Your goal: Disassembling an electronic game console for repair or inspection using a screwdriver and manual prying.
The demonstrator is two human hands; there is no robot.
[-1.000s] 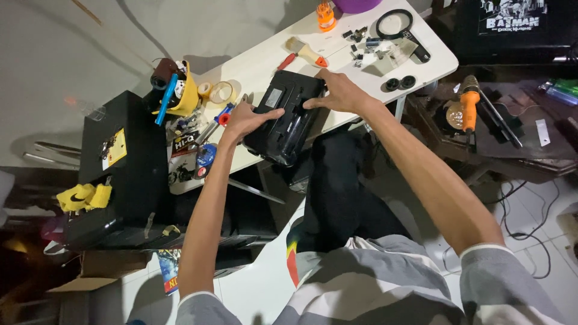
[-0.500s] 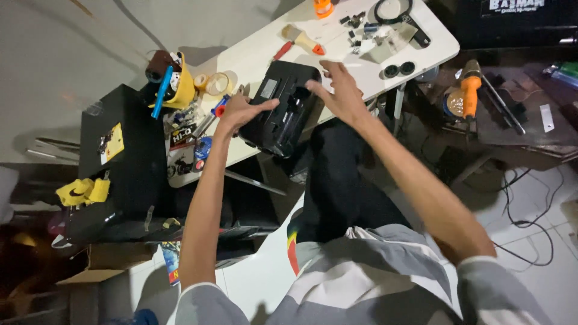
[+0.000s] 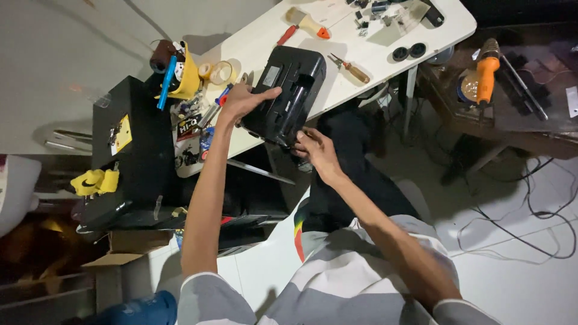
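Note:
A black box-shaped device [image 3: 288,93] lies on the white table [image 3: 361,48], overhanging its near edge. My left hand [image 3: 244,100] grips the device's left side, thumb over its top. My right hand [image 3: 316,150] holds the near lower corner of the device, fingers curled under its edge. A screwdriver with a wooden handle [image 3: 349,68] lies on the table just right of the device.
A brush with a red tip [image 3: 307,23], tape rolls [image 3: 218,72], a yellow holder with tools [image 3: 180,75] and small parts sit on the table. A black case [image 3: 132,144] stands left. An orange tool [image 3: 484,75] lies on a side table at right. Cables cross the floor.
My right hand has moved from the far upper edge of the device down to its near corner. The left hand stays on the left side. The view has shifted.

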